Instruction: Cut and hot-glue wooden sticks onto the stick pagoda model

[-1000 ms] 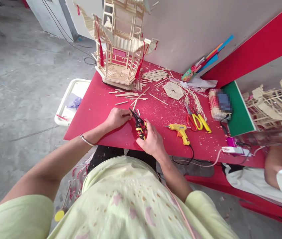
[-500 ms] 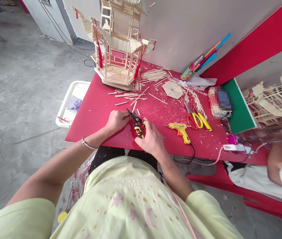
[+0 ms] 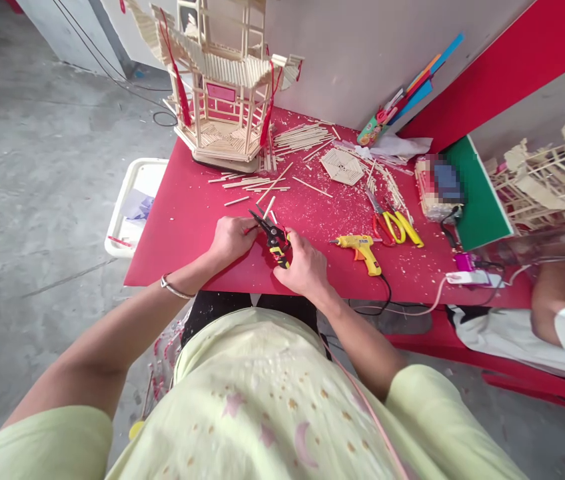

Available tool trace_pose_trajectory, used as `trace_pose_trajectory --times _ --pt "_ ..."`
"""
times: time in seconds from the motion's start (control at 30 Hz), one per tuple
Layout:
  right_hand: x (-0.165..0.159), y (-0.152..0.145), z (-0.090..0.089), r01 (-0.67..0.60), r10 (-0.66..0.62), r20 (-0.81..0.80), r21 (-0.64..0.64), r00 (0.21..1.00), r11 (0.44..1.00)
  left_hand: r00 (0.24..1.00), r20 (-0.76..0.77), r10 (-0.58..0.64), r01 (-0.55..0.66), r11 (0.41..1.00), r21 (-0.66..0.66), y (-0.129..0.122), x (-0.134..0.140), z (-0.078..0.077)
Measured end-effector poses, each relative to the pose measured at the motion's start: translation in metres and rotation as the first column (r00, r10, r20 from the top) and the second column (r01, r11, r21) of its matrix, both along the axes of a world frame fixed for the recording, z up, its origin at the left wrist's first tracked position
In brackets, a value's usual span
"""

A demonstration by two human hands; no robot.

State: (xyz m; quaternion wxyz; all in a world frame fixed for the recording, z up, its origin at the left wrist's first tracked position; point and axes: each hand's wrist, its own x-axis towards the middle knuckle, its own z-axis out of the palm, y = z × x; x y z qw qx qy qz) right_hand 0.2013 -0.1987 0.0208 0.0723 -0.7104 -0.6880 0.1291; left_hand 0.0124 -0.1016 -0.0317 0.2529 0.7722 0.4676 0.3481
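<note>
My right hand (image 3: 305,267) is wrapped around the yellow and black handles of a pair of pruning shears (image 3: 273,239). Their dark jaws point up and to the left, across a short pale wooden stick (image 3: 269,207). Close beside the jaws, my left hand (image 3: 234,239) has its fingers pinched together at the lower end of this stick; the fingertips partly hide what they grip. More loose sticks (image 3: 255,183) lie on the red table (image 3: 187,220) just beyond the hands.
A pagoda model (image 3: 222,140) made of sticks stands at the back left. A yellow glue gun (image 3: 360,252), yellow-handled pliers (image 3: 407,230) and a flat hexagonal stick panel (image 3: 342,166) lie to the right. A power strip (image 3: 472,279) sits near a co-worker's arm (image 3: 555,293).
The whole view has shifted slightly, so the pagoda and table sit higher in the picture. Both hands and the pruning shears stay in nearly the same place on the table.
</note>
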Motion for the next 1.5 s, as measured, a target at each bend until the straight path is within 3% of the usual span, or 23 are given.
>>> trace_pose_trajectory --times 0.13,0.3,0.47,0.67,0.87,1.0,1.07,1.1,1.17,1.23,1.27,1.33,1.43,1.5 --pt "0.007 -0.001 -0.005 0.011 -0.01 -0.08 0.019 0.997 1.0 0.996 0.062 -0.061 0.063 0.998 -0.028 0.004 0.001 -0.001" --pt "0.026 0.003 -0.003 -0.122 0.127 -0.205 0.04 0.97 0.992 0.974 0.155 -0.165 0.18 0.98 -0.083 0.011 0.0 -0.003" --pt "0.031 0.009 -0.007 -0.14 0.146 -0.178 0.047 0.973 0.989 0.976 0.156 -0.15 0.17 0.977 -0.125 0.012 -0.001 -0.003" --pt "0.021 0.008 -0.012 -0.038 0.041 -0.086 0.035 0.995 0.999 0.983 0.114 -0.145 0.16 0.979 -0.128 0.013 0.0 -0.006" --pt "0.027 0.005 0.001 -0.094 0.1 -0.367 0.035 0.925 0.995 0.964 0.212 -0.16 0.197 0.966 -0.169 0.006 -0.005 0.011" --pt "0.031 -0.002 0.016 -0.133 0.039 -0.578 -0.121 0.815 0.984 0.953 0.218 -0.21 0.253 0.948 -0.191 -0.001 -0.014 0.03" --pt "0.03 -0.007 0.02 -0.16 -0.046 -0.716 -0.218 0.696 0.963 0.932 0.276 -0.235 0.301 0.925 -0.23 -0.002 -0.017 0.036" --pt "0.028 -0.009 0.022 -0.202 -0.102 -0.801 -0.269 0.59 0.942 0.913 0.332 -0.237 0.329 0.91 -0.253 -0.002 -0.017 0.038" --pt "0.024 -0.009 0.024 -0.32 -0.232 -0.925 -0.327 0.3 0.889 0.86 0.46 -0.221 0.386 0.871 -0.304 0.0 -0.018 0.04" --pt "0.023 -0.001 0.024 -0.359 -0.341 -0.939 -0.333 0.042 0.872 0.827 0.533 -0.178 0.408 0.843 -0.351 0.004 -0.016 0.04" --pt "0.023 0.006 0.023 -0.337 -0.382 -0.924 -0.348 -0.037 0.875 0.826 0.543 -0.152 0.4 0.836 -0.375 0.007 -0.016 0.04" --pt "0.028 0.026 0.022 -0.268 -0.467 -0.878 -0.427 -0.106 0.864 0.829 0.555 -0.069 0.357 0.83 -0.429 0.016 -0.014 0.041" --pt "0.038 0.059 0.02 -0.219 -0.582 -0.803 -0.55 -0.126 0.806 0.791 0.607 0.076 0.317 0.798 -0.513 0.031 -0.013 0.042" --pt "0.043 0.073 0.02 -0.18 -0.587 -0.8 -0.564 -0.127 0.806 0.758 0.637 0.143 0.313 0.776 -0.547 0.039 -0.012 0.04"
